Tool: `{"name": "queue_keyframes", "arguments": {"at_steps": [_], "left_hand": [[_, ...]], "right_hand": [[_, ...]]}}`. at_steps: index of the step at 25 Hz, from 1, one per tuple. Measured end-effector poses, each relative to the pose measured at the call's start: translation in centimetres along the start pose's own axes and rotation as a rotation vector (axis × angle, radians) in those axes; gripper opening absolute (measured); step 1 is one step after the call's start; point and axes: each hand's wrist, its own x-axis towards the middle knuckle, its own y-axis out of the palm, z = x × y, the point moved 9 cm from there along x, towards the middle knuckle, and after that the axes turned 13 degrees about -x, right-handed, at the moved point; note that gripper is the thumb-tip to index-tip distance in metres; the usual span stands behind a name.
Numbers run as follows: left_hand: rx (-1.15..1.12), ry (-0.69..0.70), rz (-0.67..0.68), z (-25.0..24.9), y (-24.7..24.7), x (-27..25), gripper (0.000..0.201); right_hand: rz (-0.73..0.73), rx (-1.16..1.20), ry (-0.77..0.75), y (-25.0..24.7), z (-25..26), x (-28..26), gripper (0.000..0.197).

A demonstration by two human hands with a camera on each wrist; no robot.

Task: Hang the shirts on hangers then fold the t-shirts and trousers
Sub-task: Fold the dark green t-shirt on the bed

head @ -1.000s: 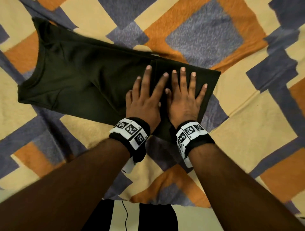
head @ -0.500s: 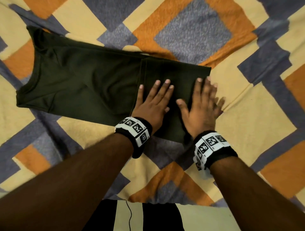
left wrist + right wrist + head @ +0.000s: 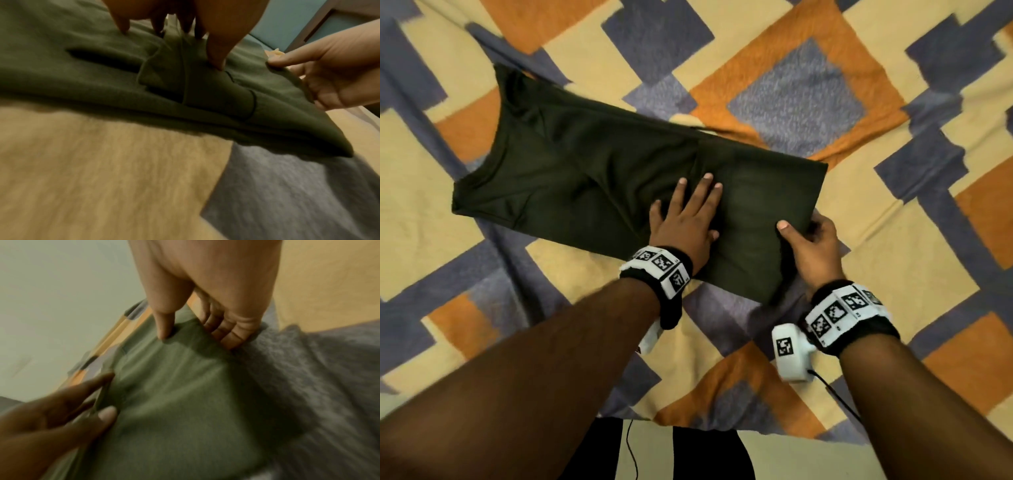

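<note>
I'm partway through folding the dark green t-shirt (image 3: 599,178), which lies flat on the patterned blanket (image 3: 893,240) of the bed, its neck end stretching away beyond my left hand and its already doubled-over hem end between my two hands. My left hand (image 3: 685,219) lies flat with fingers spread, pressing the cloth down just beside the crease where the earlier fold ends. My right hand (image 3: 810,243) is grasping the folded edge nearest it: the thumb sits on top and the fingers are tucked under the layers, as the right wrist view shows plainly.

I judge this to be the start of the next fold, bringing the right-hand end over toward my left. That move calls for lifting all the layers together so none slips out, carrying them across my left fingertips as a hinge line, then sliding the left hand out and smoothing the new fold flat. The sleeve layers beneath my left palm look a little bunched and may need pressing.
</note>
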Motion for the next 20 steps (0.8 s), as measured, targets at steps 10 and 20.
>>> {"name": "queue_keyframes", "arguments": {"at_steps": [10, 20], "left_hand": [[-1.337, -0.229, -0.026, 8.2, -7.9, -3.3, 0.035], [-1.174, -0.364, -0.164, 24.3, -11.3, -3.2, 0.057]], "right_hand": [[0.172, 0.192, -0.160, 8.2, 16.3, -9.1, 0.036], [0.295, -0.149, -0.363, 25.5, 23.1, -12.6, 0.019]]}}
